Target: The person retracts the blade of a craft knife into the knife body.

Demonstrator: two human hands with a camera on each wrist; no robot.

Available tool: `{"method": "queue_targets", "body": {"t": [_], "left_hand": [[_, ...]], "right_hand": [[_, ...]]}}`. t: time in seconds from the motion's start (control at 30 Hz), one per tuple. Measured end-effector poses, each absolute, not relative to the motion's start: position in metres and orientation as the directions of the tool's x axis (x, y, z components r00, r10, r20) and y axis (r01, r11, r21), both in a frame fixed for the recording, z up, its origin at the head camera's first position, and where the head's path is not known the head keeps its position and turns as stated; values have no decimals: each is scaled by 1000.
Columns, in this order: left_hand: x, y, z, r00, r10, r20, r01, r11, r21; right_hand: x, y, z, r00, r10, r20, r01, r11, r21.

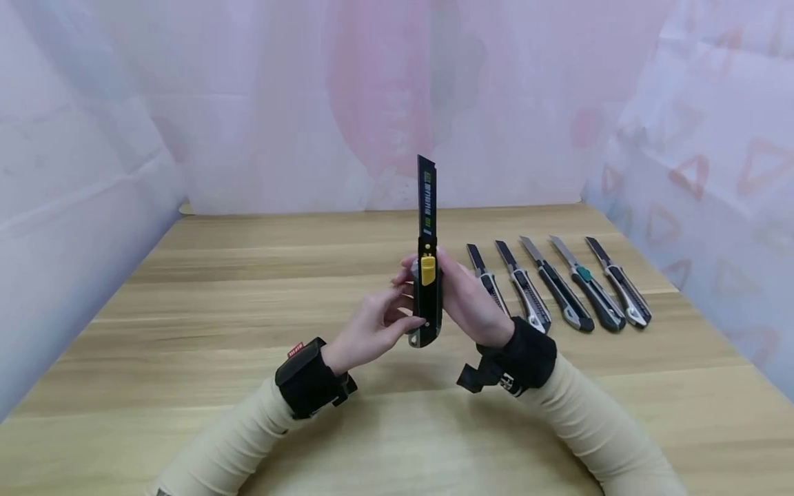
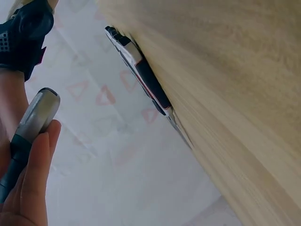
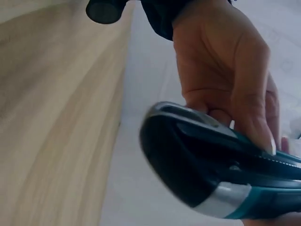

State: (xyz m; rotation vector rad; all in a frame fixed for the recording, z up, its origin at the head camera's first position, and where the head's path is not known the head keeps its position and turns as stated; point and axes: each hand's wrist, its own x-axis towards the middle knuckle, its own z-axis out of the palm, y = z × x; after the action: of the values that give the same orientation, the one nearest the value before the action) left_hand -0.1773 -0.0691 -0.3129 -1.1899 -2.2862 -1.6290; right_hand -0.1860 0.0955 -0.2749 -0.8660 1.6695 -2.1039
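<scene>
A large black utility knife (image 1: pixel 426 303) with a yellow slider stands upright in the air at mid-table. Its dark blade (image 1: pixel 427 196), printed with lettering, points up. My left hand (image 1: pixel 372 327) holds the handle from the left, thumb on the front near the bottom. From the right, my right hand (image 1: pixel 474 306) holds the same handle higher up; its far fingers are partly hidden. The left wrist view has the knife's rounded grey end (image 2: pixel 42 110) beside fingers (image 2: pixel 38 172). In the right wrist view, the butt of the knife (image 3: pixel 174 150) fills the lower middle.
Several utility knives lie in a slanting row on the wooden table (image 1: pixel 217 310) to the right, among them a green-slider knife (image 1: pixel 589 282) and a silver-and-black knife (image 1: pixel 620 286). My right forearm lies in front of that row. Pale sheets (image 1: pixel 260 103) enclose the table's back and sides.
</scene>
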Motion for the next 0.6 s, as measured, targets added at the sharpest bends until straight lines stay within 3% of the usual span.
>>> {"method": "queue_targets", "body": {"t": [0.33, 0.6], "left_hand": [[-179, -67, -312, -698, 543, 467, 638, 175, 750], [-177, -68, -313, -720, 550, 424, 604, 194, 773]], "right_hand": [[-191, 94, -273, -816, -553, 169, -16, -271, -963], [-191, 97, -276, -771, -614, 170, 41, -315, -948]]}}
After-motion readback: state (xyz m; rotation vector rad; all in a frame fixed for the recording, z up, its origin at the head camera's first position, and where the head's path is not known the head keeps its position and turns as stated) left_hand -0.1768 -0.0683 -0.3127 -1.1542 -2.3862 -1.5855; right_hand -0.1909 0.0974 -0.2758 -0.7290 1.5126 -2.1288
